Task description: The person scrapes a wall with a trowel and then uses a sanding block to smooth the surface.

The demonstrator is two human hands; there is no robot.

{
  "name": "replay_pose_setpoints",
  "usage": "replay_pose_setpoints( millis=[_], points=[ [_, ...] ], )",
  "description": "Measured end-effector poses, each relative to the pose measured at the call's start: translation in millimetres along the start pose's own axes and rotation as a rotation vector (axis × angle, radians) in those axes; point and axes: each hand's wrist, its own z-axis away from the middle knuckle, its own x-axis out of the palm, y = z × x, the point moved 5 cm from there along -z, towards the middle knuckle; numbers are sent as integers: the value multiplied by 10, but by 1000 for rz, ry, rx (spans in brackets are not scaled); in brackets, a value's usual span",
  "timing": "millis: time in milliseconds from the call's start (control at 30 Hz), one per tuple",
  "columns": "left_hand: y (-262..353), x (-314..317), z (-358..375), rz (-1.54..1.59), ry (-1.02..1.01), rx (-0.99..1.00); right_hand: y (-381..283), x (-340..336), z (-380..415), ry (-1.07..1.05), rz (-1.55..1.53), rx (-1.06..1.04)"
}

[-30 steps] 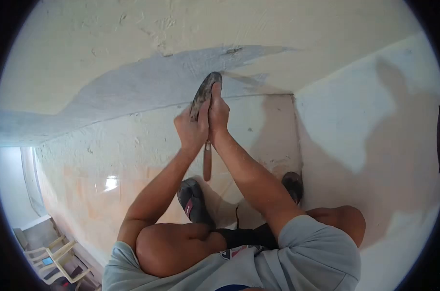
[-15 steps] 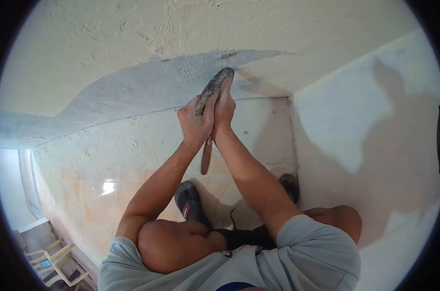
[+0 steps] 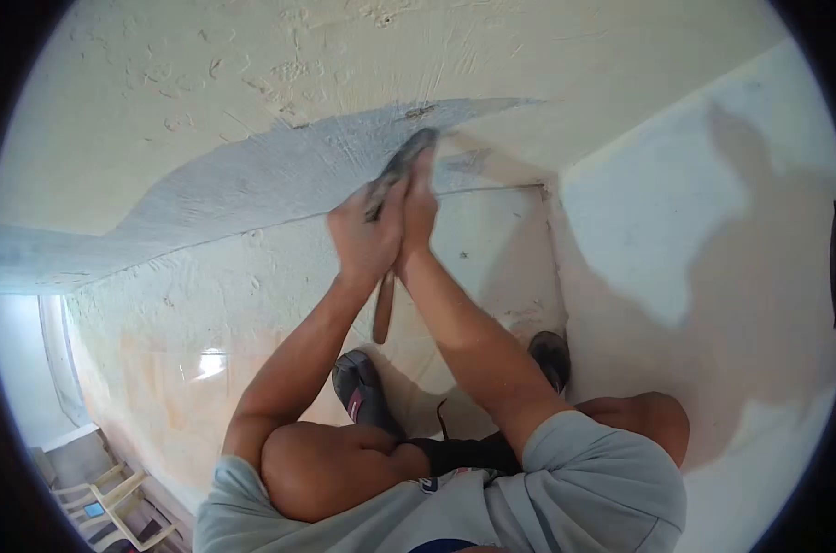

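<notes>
My left hand (image 3: 364,238) and my right hand (image 3: 419,207) are closed together around a dark, mottled, flat tool (image 3: 409,158) with a rounded tip. Motion blurs it, and its exact kind does not show. A brown handle (image 3: 382,311) sticks out below my wrists; my hands hide whether it joins the dark part. The tip lies against or just in front of the cream wall (image 3: 491,55), near the lower edge of a bare grey patch (image 3: 243,180). Small dents and wrinkled marks roughen the paint above that patch.
A pale side wall (image 3: 639,230) meets the cream wall in a corner at right and carries a shadow. My dark shoes (image 3: 358,376) rest on the pale, shiny floor (image 3: 224,304). At lower left stands a cream plastic chair (image 3: 114,502).
Both hands and the tool have shifted slightly left, and the brown handle has moved a little down and left. My view has tilted slightly.
</notes>
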Motion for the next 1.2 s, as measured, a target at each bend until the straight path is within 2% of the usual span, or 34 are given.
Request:
replay_pose_setpoints(
  millis=[33, 100, 200, 300, 433, 500, 533, 600, 733, 800, 933, 1000, 1100, 1167, 1200],
  points=[
    [51, 86, -35, 15, -31, -1, -161, 3, 26, 3, -108, -6],
    [13, 117, -13, 89, -14, -7, -175, -37, 1, -2, -22, -52],
    [117, -27, -64, -25, -35, 46, 1, 70, -9, -74, -171, -16],
    [-110, -312, 69, -24, 80, -39, 336, 209, 70, -59, 39, 31],
    [-315, -531, 235, -164, 25, -185, 508, 302, 341, -94, -8, 104],
    [-207, -367, 220, -31, 110, 33, 439, 157, 197, -18, 119, -19],
    [-18, -228, 102, -57, 69, -14, 499, -1, -133, -27, 337, -255],
    [115, 113, -122, -3, -43, 65, -202, 10, -25, -23, -87, -16],
    [179, 119, -85, 66, -35, 62, -212, -25, -26, 10, -29, -92],
    [166, -6, -49, 29, -30, 115, -63, 15, 32, -8, -1, -49],
    [-118, -451, 160, -111, 76, -78, 359, 272, 278, -46, 99, 21],
    [-251, -500, 232, -105, 62, -156, 484, 274, 338, -60, 5, 124],
    [-26, -221, 97, -29, 65, -8, 341, 37, 12, -4, 234, -28],
    [192, 118, -168, -41, -52, 128, -120, 3, -94, -55, -183, -24],
    [238, 125, -139, 10, -49, 147, -215, 9, -13, 17, -156, -6]
  ],
)
